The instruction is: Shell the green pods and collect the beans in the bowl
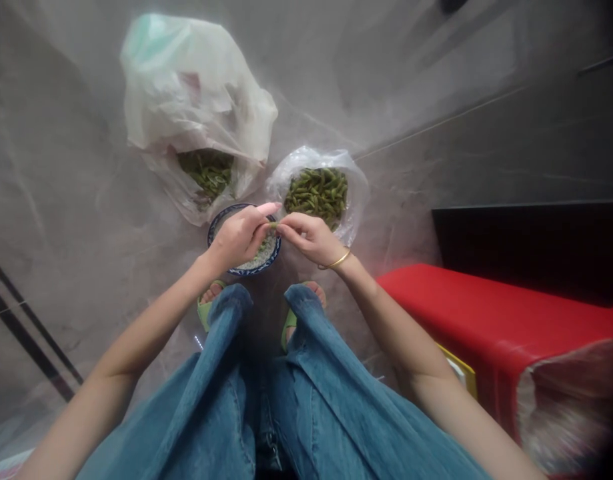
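Note:
Between the fingertips of both hands is a small green bean pod (273,225). My left hand (242,233) pinches one end of it, above a bowl with a blue patterned rim (256,269). Pale green shelled beans (262,252) lie in that bowl, partly hidden by the hand. My right hand (311,237), a gold bangle at its wrist, grips the pod's other end. Just beyond it stands a clear plastic bag (357,180) full of green pods (317,192). Farther left, an open white plastic bag (186,87) has more green pieces (209,175) at its mouth.
Grey marbled tiles (396,127) make up the floor. To the right is a red box-like object (466,310), with a black panel (531,247) behind it. My knees in blue jeans (221,400) and green slippers (204,315) are close behind the bowl.

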Action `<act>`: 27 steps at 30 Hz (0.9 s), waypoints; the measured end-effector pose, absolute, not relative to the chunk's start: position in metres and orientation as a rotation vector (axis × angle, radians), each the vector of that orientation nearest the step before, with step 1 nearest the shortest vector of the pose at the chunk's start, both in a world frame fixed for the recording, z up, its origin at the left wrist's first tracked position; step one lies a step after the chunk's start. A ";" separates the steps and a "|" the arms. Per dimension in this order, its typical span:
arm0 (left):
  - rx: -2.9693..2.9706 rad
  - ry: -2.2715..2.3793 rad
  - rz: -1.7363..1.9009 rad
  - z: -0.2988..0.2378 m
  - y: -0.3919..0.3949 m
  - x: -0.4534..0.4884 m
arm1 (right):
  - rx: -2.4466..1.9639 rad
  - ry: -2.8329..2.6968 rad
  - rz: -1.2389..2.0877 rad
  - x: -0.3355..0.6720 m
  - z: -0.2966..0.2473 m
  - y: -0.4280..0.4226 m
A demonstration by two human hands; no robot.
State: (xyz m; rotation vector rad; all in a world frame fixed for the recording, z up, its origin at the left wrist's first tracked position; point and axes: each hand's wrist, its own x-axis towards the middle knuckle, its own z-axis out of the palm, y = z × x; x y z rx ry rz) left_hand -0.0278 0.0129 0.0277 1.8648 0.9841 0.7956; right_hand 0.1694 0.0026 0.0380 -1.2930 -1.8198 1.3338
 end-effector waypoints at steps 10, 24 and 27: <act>1.606 1.108 0.863 0.033 -0.005 -0.031 | -1.103 -2.003 1.056 0.157 0.042 -0.002; 1.087 1.167 0.966 0.043 -0.013 -0.017 | -1.215 -1.333 1.627 0.131 0.041 -0.015; 1.110 1.235 1.000 0.046 -0.011 -0.011 | -1.295 -1.332 1.468 0.123 0.035 -0.013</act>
